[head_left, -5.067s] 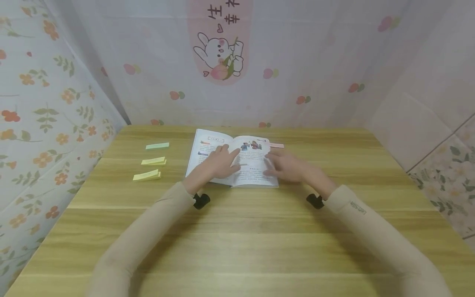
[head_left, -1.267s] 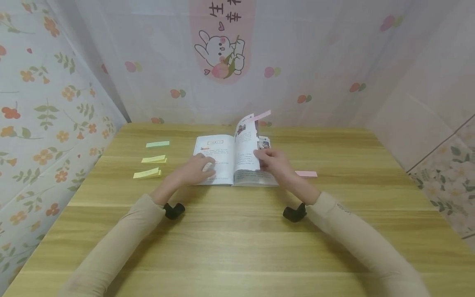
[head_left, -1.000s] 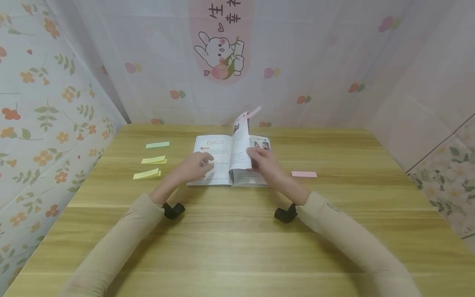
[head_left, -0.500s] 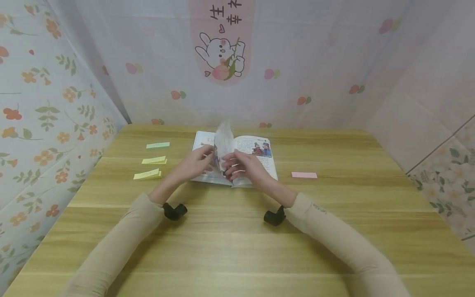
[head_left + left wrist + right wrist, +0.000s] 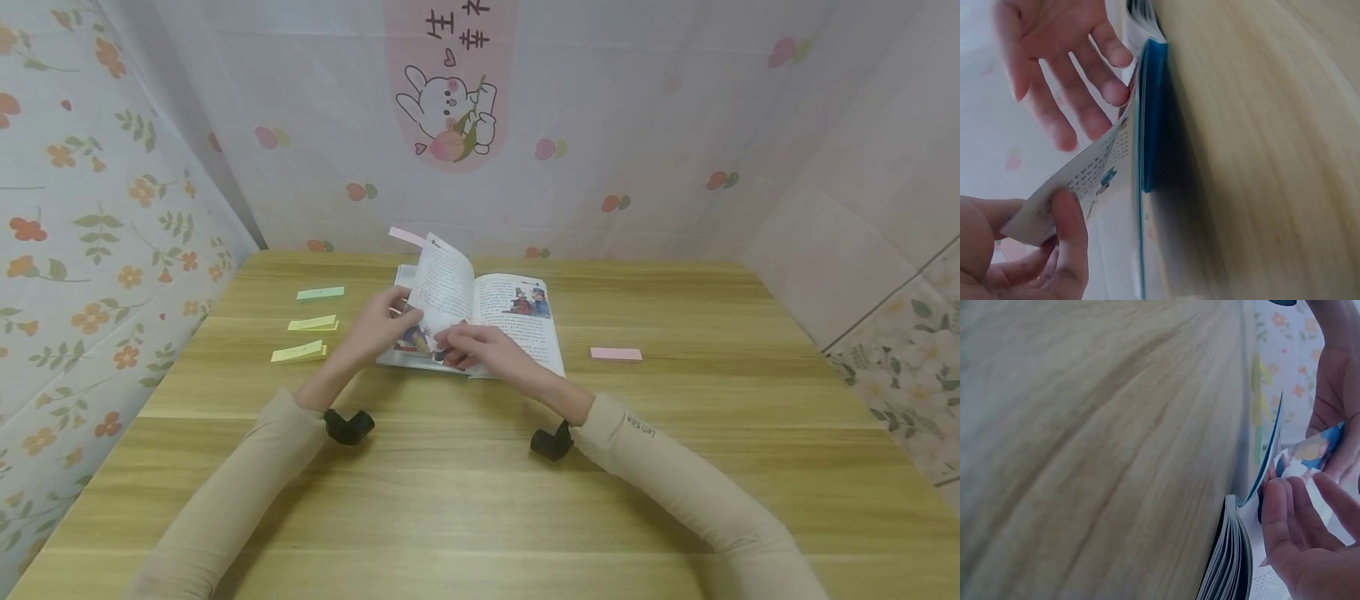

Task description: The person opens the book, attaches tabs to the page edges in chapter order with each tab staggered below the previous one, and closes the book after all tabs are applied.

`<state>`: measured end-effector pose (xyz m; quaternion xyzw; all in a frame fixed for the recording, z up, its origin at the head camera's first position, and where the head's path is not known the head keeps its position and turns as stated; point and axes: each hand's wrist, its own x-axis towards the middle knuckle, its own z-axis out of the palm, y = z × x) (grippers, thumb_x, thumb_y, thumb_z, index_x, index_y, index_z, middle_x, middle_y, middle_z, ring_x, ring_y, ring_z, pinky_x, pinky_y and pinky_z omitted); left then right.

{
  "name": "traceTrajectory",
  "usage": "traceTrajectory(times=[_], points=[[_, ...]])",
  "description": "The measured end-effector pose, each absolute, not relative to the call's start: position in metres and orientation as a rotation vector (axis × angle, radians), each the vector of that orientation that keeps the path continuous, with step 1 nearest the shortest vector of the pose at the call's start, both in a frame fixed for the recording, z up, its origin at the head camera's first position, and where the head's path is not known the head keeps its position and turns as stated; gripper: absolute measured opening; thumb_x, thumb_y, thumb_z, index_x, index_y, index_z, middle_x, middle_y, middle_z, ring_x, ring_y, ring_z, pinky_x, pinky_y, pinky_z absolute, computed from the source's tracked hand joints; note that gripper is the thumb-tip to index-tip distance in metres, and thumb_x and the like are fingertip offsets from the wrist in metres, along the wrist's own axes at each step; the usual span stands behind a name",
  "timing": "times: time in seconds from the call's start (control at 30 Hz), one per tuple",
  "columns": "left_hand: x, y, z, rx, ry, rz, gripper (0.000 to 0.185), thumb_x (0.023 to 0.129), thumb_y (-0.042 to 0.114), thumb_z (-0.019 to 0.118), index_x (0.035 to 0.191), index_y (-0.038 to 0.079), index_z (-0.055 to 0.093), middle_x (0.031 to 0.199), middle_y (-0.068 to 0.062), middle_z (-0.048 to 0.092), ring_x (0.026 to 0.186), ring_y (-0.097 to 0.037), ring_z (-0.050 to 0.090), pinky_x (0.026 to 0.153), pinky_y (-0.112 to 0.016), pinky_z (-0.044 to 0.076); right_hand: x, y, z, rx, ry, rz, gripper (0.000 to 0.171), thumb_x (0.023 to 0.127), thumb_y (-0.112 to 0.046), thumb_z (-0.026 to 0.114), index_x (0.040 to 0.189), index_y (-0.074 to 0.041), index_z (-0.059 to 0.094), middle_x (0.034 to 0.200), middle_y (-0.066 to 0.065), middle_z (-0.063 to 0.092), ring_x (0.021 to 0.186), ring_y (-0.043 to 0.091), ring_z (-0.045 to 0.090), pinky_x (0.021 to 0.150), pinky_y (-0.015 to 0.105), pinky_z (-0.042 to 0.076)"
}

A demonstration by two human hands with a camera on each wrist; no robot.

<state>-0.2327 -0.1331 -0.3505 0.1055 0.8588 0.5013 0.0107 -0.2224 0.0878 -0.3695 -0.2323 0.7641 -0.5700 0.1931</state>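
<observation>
An open book with printed text and coloured pictures lies towards the back of the table. One page stands raised and curved over its left side, with a pink sticky strip jutting from its upper edge. My left hand pinches that page's outer edge between thumb and fingers, as the left wrist view shows with the page bowed towards the hand. Beside the page's lower part is my right hand, its fingers loosely extended; whether they touch the paper I cannot tell.
Left of the book lie a green sticky strip and two folded yellow strips, a farther one and a nearer one. Another pink strip lies to the right. A patterned cloth hangs behind the table.
The page with the pink strip has swung from the book's right side to the left. My right hand has let go of it, and my left hand has taken hold.
</observation>
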Motion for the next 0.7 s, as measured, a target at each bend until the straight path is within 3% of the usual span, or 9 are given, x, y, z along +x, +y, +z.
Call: traceTrajectory(times=[0.27,0.4,0.53,0.7], points=[[-0.232,-0.137,-0.352,0.215,2.869,1.347,0.045,0.093,0.009,0.066,0.131,-0.012,0.055,0.108,-0.026,0.065,0.096,-0.034,0.062,0.071,-0.033,0.05,-0.223,0.096,-0.369,-0.742,2.349,-1.393,0.032,0.102,-0.018,0.056,0.13,-0.006,0.067,0.124,0.007,0.069,0.117,0.02,0.061,0.104,0.037,0.045],[-0.232,-0.139,-0.353,0.187,2.914,1.25,0.043,0.089,0.008,0.067,0.125,-0.014,0.059,0.085,-0.016,0.06,0.072,-0.023,0.053,0.059,-0.03,0.04,-0.224,0.106,-0.37,-0.75,2.468,-1.312,0.029,0.101,-0.017,0.059,0.127,-0.01,0.069,0.133,0.004,0.065,0.121,0.022,0.061,0.104,0.042,0.046],[-0.231,-0.141,-0.355,0.175,2.918,1.192,0.042,0.088,0.006,0.069,0.122,-0.017,0.059,0.069,-0.006,0.05,0.057,-0.014,0.04,0.052,-0.026,0.033,-0.225,0.118,-0.373,-0.748,2.524,-1.272,0.03,0.099,-0.014,0.06,0.128,-0.005,0.067,0.131,0.01,0.065,0.116,0.027,0.064,0.101,0.043,0.049],[-0.233,-0.144,-0.36,0.164,2.902,1.131,0.039,0.086,0.005,0.069,0.118,-0.017,0.059,0.063,-0.003,0.048,0.052,-0.01,0.039,0.048,-0.024,0.032,-0.229,0.136,-0.378,-0.765,2.607,-1.246,0.033,0.096,-0.009,0.061,0.128,0.001,0.065,0.126,0.016,0.067,0.116,0.031,0.062,0.102,0.041,0.049]])
